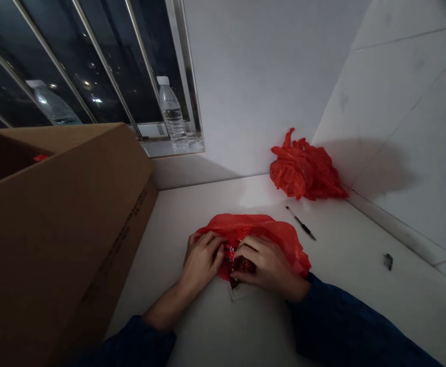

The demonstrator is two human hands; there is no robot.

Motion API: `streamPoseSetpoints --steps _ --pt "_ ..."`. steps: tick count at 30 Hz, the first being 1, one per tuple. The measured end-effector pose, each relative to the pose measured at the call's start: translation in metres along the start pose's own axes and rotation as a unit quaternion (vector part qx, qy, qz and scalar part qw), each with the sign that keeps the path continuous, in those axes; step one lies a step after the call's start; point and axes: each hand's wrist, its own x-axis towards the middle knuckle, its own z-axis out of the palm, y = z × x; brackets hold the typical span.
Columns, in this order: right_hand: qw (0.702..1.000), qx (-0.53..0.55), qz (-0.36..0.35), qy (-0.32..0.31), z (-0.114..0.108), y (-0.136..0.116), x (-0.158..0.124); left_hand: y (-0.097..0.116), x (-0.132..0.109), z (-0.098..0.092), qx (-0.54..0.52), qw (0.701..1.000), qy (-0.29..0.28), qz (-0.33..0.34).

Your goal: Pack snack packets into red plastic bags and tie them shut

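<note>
Though blurred, red print on the packet between left hand and right hand

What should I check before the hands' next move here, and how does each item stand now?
1. Both hands on the work: ok, the left hand and right hand rest on the red plastic bag.
2. Printed packet held firmly: cannot tell, the fingers hide most of it.
3. Red plastic bag lying smooth: not ok, it bunches under the hands.
4. Dark pen away from the hands: ok, it lies beyond the bag.
5. Crumpled red bag kept apart: ok, it sits in the corner, not touching.
6. Cardboard box clear of the left forearm: cannot tell.
</note>
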Motion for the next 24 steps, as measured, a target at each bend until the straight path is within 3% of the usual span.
streamPoseSetpoints --steps 4,10,14,19,21,24 --pt "1.000 -0.027 -0.008 -0.002 0.000 0.002 -0.001 -0.003 0.000 0.002 -0.035 0.999 0.010 -0.004" --pt "0.988 0.127 0.031 0.077 -0.009 0.004 -0.004 0.005 -0.001 -0.003 -0.158 0.985 0.057 -0.044" --pt "0.979 0.150 0.027 0.134 -0.017 0.002 -0.006 0.015 0.001 -0.014 -0.322 0.938 0.076 -0.101" --pt "0.951 0.218 0.081 0.205 -0.018 -0.005 -0.006 0.021 0.005 -0.013 -0.517 0.846 -0.002 -0.131" --pt "0.918 0.284 0.149 0.232 -0.016 -0.007 -0.004 0.022 0.004 -0.008 -0.540 0.831 -0.003 -0.134" --pt "0.883 0.365 0.224 0.190 -0.011 -0.008 -0.001 0.025 0.002 -0.002 -0.534 0.834 0.023 -0.137"
